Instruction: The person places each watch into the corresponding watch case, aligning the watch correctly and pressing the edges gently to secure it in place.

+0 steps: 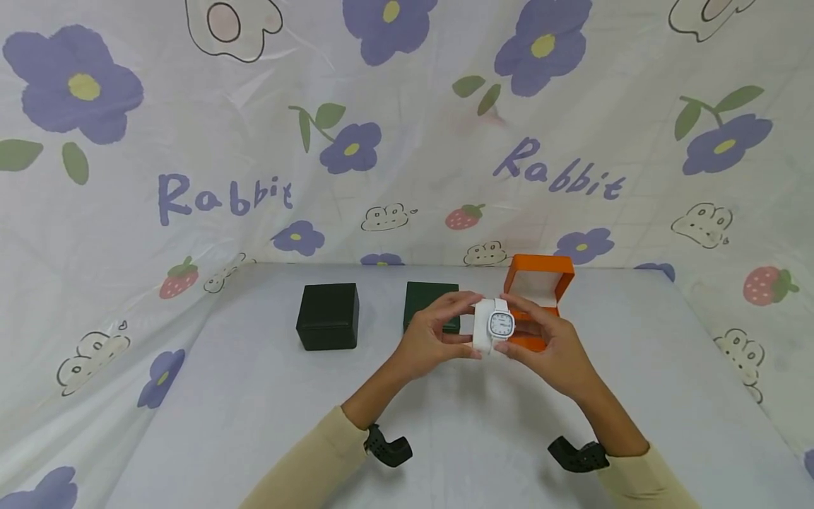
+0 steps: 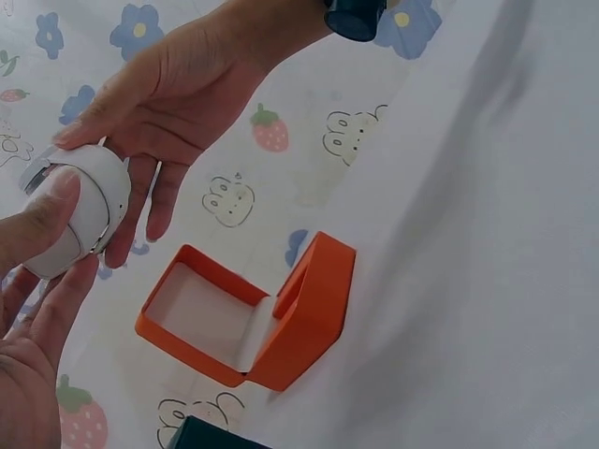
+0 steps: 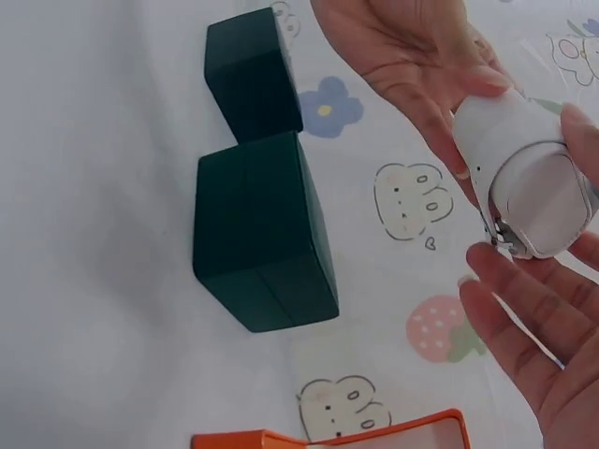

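A white wristwatch (image 1: 502, 324) with a rounded square dial is strapped round a white watch cushion (image 1: 481, 325). Both are held up over the table, between the two hands. My left hand (image 1: 427, 339) pinches the cushion's left end, thumb below and fingertips above. From the other side my right hand (image 1: 552, 351) grips the watch at its strap and case edge, with the thumb near the lower strap. In the right wrist view the watch (image 3: 543, 206) shows its pale dial and metal buckle parts. Behind the right hand stands an open orange box (image 1: 540, 263), partly covered by the fingers.
A closed dark green box (image 1: 327, 316) stands to the left on the white table (image 1: 254, 424). A second green box (image 1: 432, 291) is behind the left hand, partly hidden. Black wrist devices hang below both forearms. A flower-patterned sheet (image 1: 407, 177) hangs along the back and sides.
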A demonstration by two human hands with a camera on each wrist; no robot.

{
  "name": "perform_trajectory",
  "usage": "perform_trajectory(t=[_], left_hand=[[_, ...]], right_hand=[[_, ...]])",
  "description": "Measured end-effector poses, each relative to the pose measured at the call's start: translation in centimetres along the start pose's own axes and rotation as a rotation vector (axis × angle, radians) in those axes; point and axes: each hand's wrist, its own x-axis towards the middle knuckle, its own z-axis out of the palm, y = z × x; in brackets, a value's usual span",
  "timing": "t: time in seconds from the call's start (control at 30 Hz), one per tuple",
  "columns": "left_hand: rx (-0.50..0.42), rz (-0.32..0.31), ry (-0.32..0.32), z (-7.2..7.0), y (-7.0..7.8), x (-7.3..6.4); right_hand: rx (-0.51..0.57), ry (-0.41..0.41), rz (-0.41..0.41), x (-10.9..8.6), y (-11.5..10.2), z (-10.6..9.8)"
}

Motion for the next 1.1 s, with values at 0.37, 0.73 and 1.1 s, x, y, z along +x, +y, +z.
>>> perform_trajectory(t=[0.37, 0.73, 1.1], left_hand=[[0.090, 0.041, -0.009, 0.5, 0.0, 0.4], [0.056, 0.027, 0.000, 1.4, -0.4, 0.4], [0.054, -0.031, -0.006, 1.7, -1.6, 1.7]], right_hand=[[0.000, 0.002, -0.001, -0.2, -0.1, -0.2], [0.030, -0.005, 0.036, -0.5, 0.2, -0.5], [-0.230, -0.067, -0.027, -0.2, 0.5, -2.9]])
